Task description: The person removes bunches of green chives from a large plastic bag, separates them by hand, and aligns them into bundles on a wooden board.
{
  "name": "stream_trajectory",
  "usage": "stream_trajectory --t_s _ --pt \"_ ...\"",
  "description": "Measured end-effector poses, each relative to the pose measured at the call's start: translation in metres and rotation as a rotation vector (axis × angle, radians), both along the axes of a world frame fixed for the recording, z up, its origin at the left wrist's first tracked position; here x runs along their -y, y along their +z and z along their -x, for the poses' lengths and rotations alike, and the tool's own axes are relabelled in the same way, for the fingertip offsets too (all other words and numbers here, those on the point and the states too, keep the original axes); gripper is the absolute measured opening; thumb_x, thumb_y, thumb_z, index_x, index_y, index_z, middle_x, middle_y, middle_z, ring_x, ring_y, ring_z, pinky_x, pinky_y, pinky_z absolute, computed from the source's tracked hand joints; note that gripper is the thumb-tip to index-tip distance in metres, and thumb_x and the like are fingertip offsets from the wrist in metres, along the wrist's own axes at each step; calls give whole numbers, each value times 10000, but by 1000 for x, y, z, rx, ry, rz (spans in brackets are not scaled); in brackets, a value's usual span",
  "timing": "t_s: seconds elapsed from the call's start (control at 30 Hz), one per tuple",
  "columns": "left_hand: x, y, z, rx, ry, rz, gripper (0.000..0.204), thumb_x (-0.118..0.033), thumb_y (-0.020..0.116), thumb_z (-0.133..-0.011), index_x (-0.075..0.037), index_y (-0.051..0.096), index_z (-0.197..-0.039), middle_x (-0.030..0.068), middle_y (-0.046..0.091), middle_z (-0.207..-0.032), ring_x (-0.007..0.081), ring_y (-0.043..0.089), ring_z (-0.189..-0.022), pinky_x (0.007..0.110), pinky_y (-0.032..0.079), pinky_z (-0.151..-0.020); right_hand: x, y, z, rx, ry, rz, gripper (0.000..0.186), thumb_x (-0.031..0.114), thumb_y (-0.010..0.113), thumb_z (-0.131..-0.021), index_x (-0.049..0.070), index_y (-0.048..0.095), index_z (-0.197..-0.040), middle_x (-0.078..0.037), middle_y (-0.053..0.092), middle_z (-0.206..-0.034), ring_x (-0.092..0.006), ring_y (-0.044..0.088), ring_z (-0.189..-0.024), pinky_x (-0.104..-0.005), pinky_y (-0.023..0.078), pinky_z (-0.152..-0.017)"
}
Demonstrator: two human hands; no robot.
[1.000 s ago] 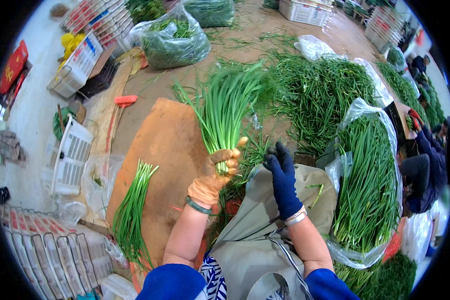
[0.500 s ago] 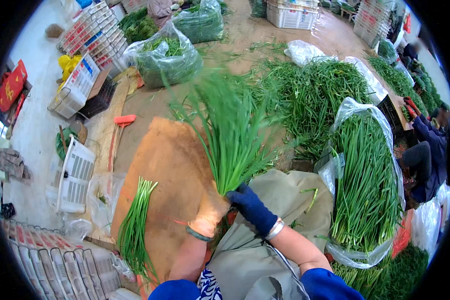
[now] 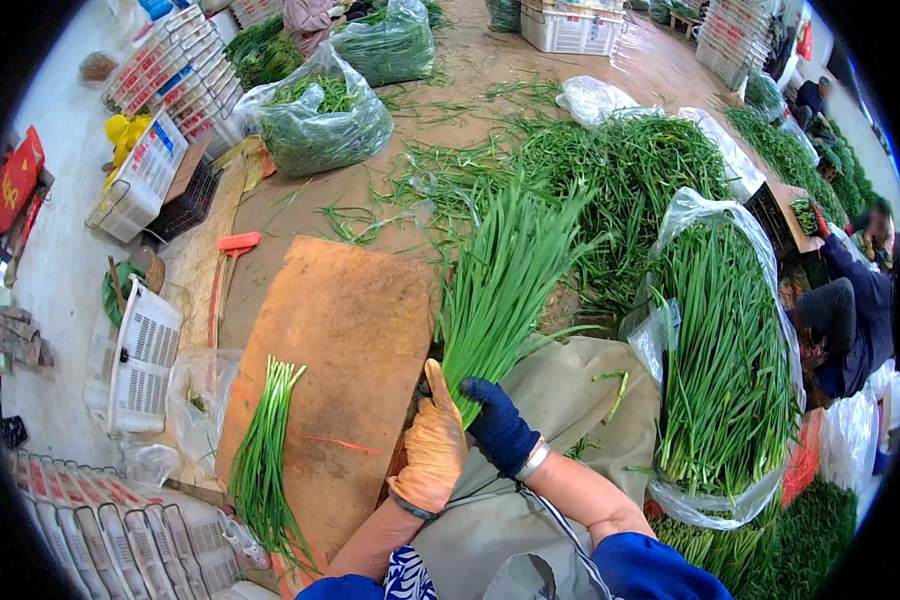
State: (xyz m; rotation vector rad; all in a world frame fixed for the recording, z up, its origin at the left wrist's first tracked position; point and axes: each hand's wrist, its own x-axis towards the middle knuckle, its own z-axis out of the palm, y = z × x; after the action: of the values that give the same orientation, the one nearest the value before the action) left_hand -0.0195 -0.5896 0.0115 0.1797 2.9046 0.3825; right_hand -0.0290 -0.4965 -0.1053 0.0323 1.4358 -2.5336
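A: ok so what's being held here?
B: a thick bunch of long, narrow, bright-green leafy stalks (image 3: 505, 290), clasped near the bottom between the left hand (image 3: 435, 450) and the right hand (image 3: 498, 425).
A: and how's it angled?
B: tips pointed away from the body, leaned a bit right. It's fanned out up top, a few blades splayed sideways, base mostly covered by the gloves.

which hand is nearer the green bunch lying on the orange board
Left. The left hand is to the right of the lying bunch, by the right edge of the board; the right hand is farther right, beyond the left hand.
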Motion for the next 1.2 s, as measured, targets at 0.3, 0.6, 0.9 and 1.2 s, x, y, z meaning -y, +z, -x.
stream_trajectory --t_s 0.3,0.6,0.9,1.2 --pt "43 58 -3 256 -233 -238 930 -315 694 -703 -88 113 -1392 217 580 -965 371 602 -786 404 485 -673 -11 46 2 439 128 495 480 256 577 -727 8 503 -1131 -118 585 -1043 -254 566 -938 -370 449 -862" --pt "40 70 117 -562 -419 -487 428 -92 582 -765 -125 508 -1186 108 600 -905 300 578 -813 350 480 -667 -6 61 -4 390 288 471 565 223 590 -668 4 460 -1172 -136 589 -1019 -263 590 -889 -400 476 -813" --pt "45 51 159 -280 -246 -639 153 -190 513 -828 -68 606 -836 115 607 -740 268 576 -638 334 480 -578 -14 42 -7 350 391 584 518 161 563 -700 6 458 -1182 -145 587 -1014 -270 591 -876 -401 501 -770" --pt "53 96 131 -652 10 -652 250 -145 640 -777 -64 574 -1003 25 552 -722 98 518 -567 252 453 -514 -12 49 -3 383 291 440 543 249 612 -664 -16 475 -1118 -142 595 -922 -265 593 -822 -387 489 -764"
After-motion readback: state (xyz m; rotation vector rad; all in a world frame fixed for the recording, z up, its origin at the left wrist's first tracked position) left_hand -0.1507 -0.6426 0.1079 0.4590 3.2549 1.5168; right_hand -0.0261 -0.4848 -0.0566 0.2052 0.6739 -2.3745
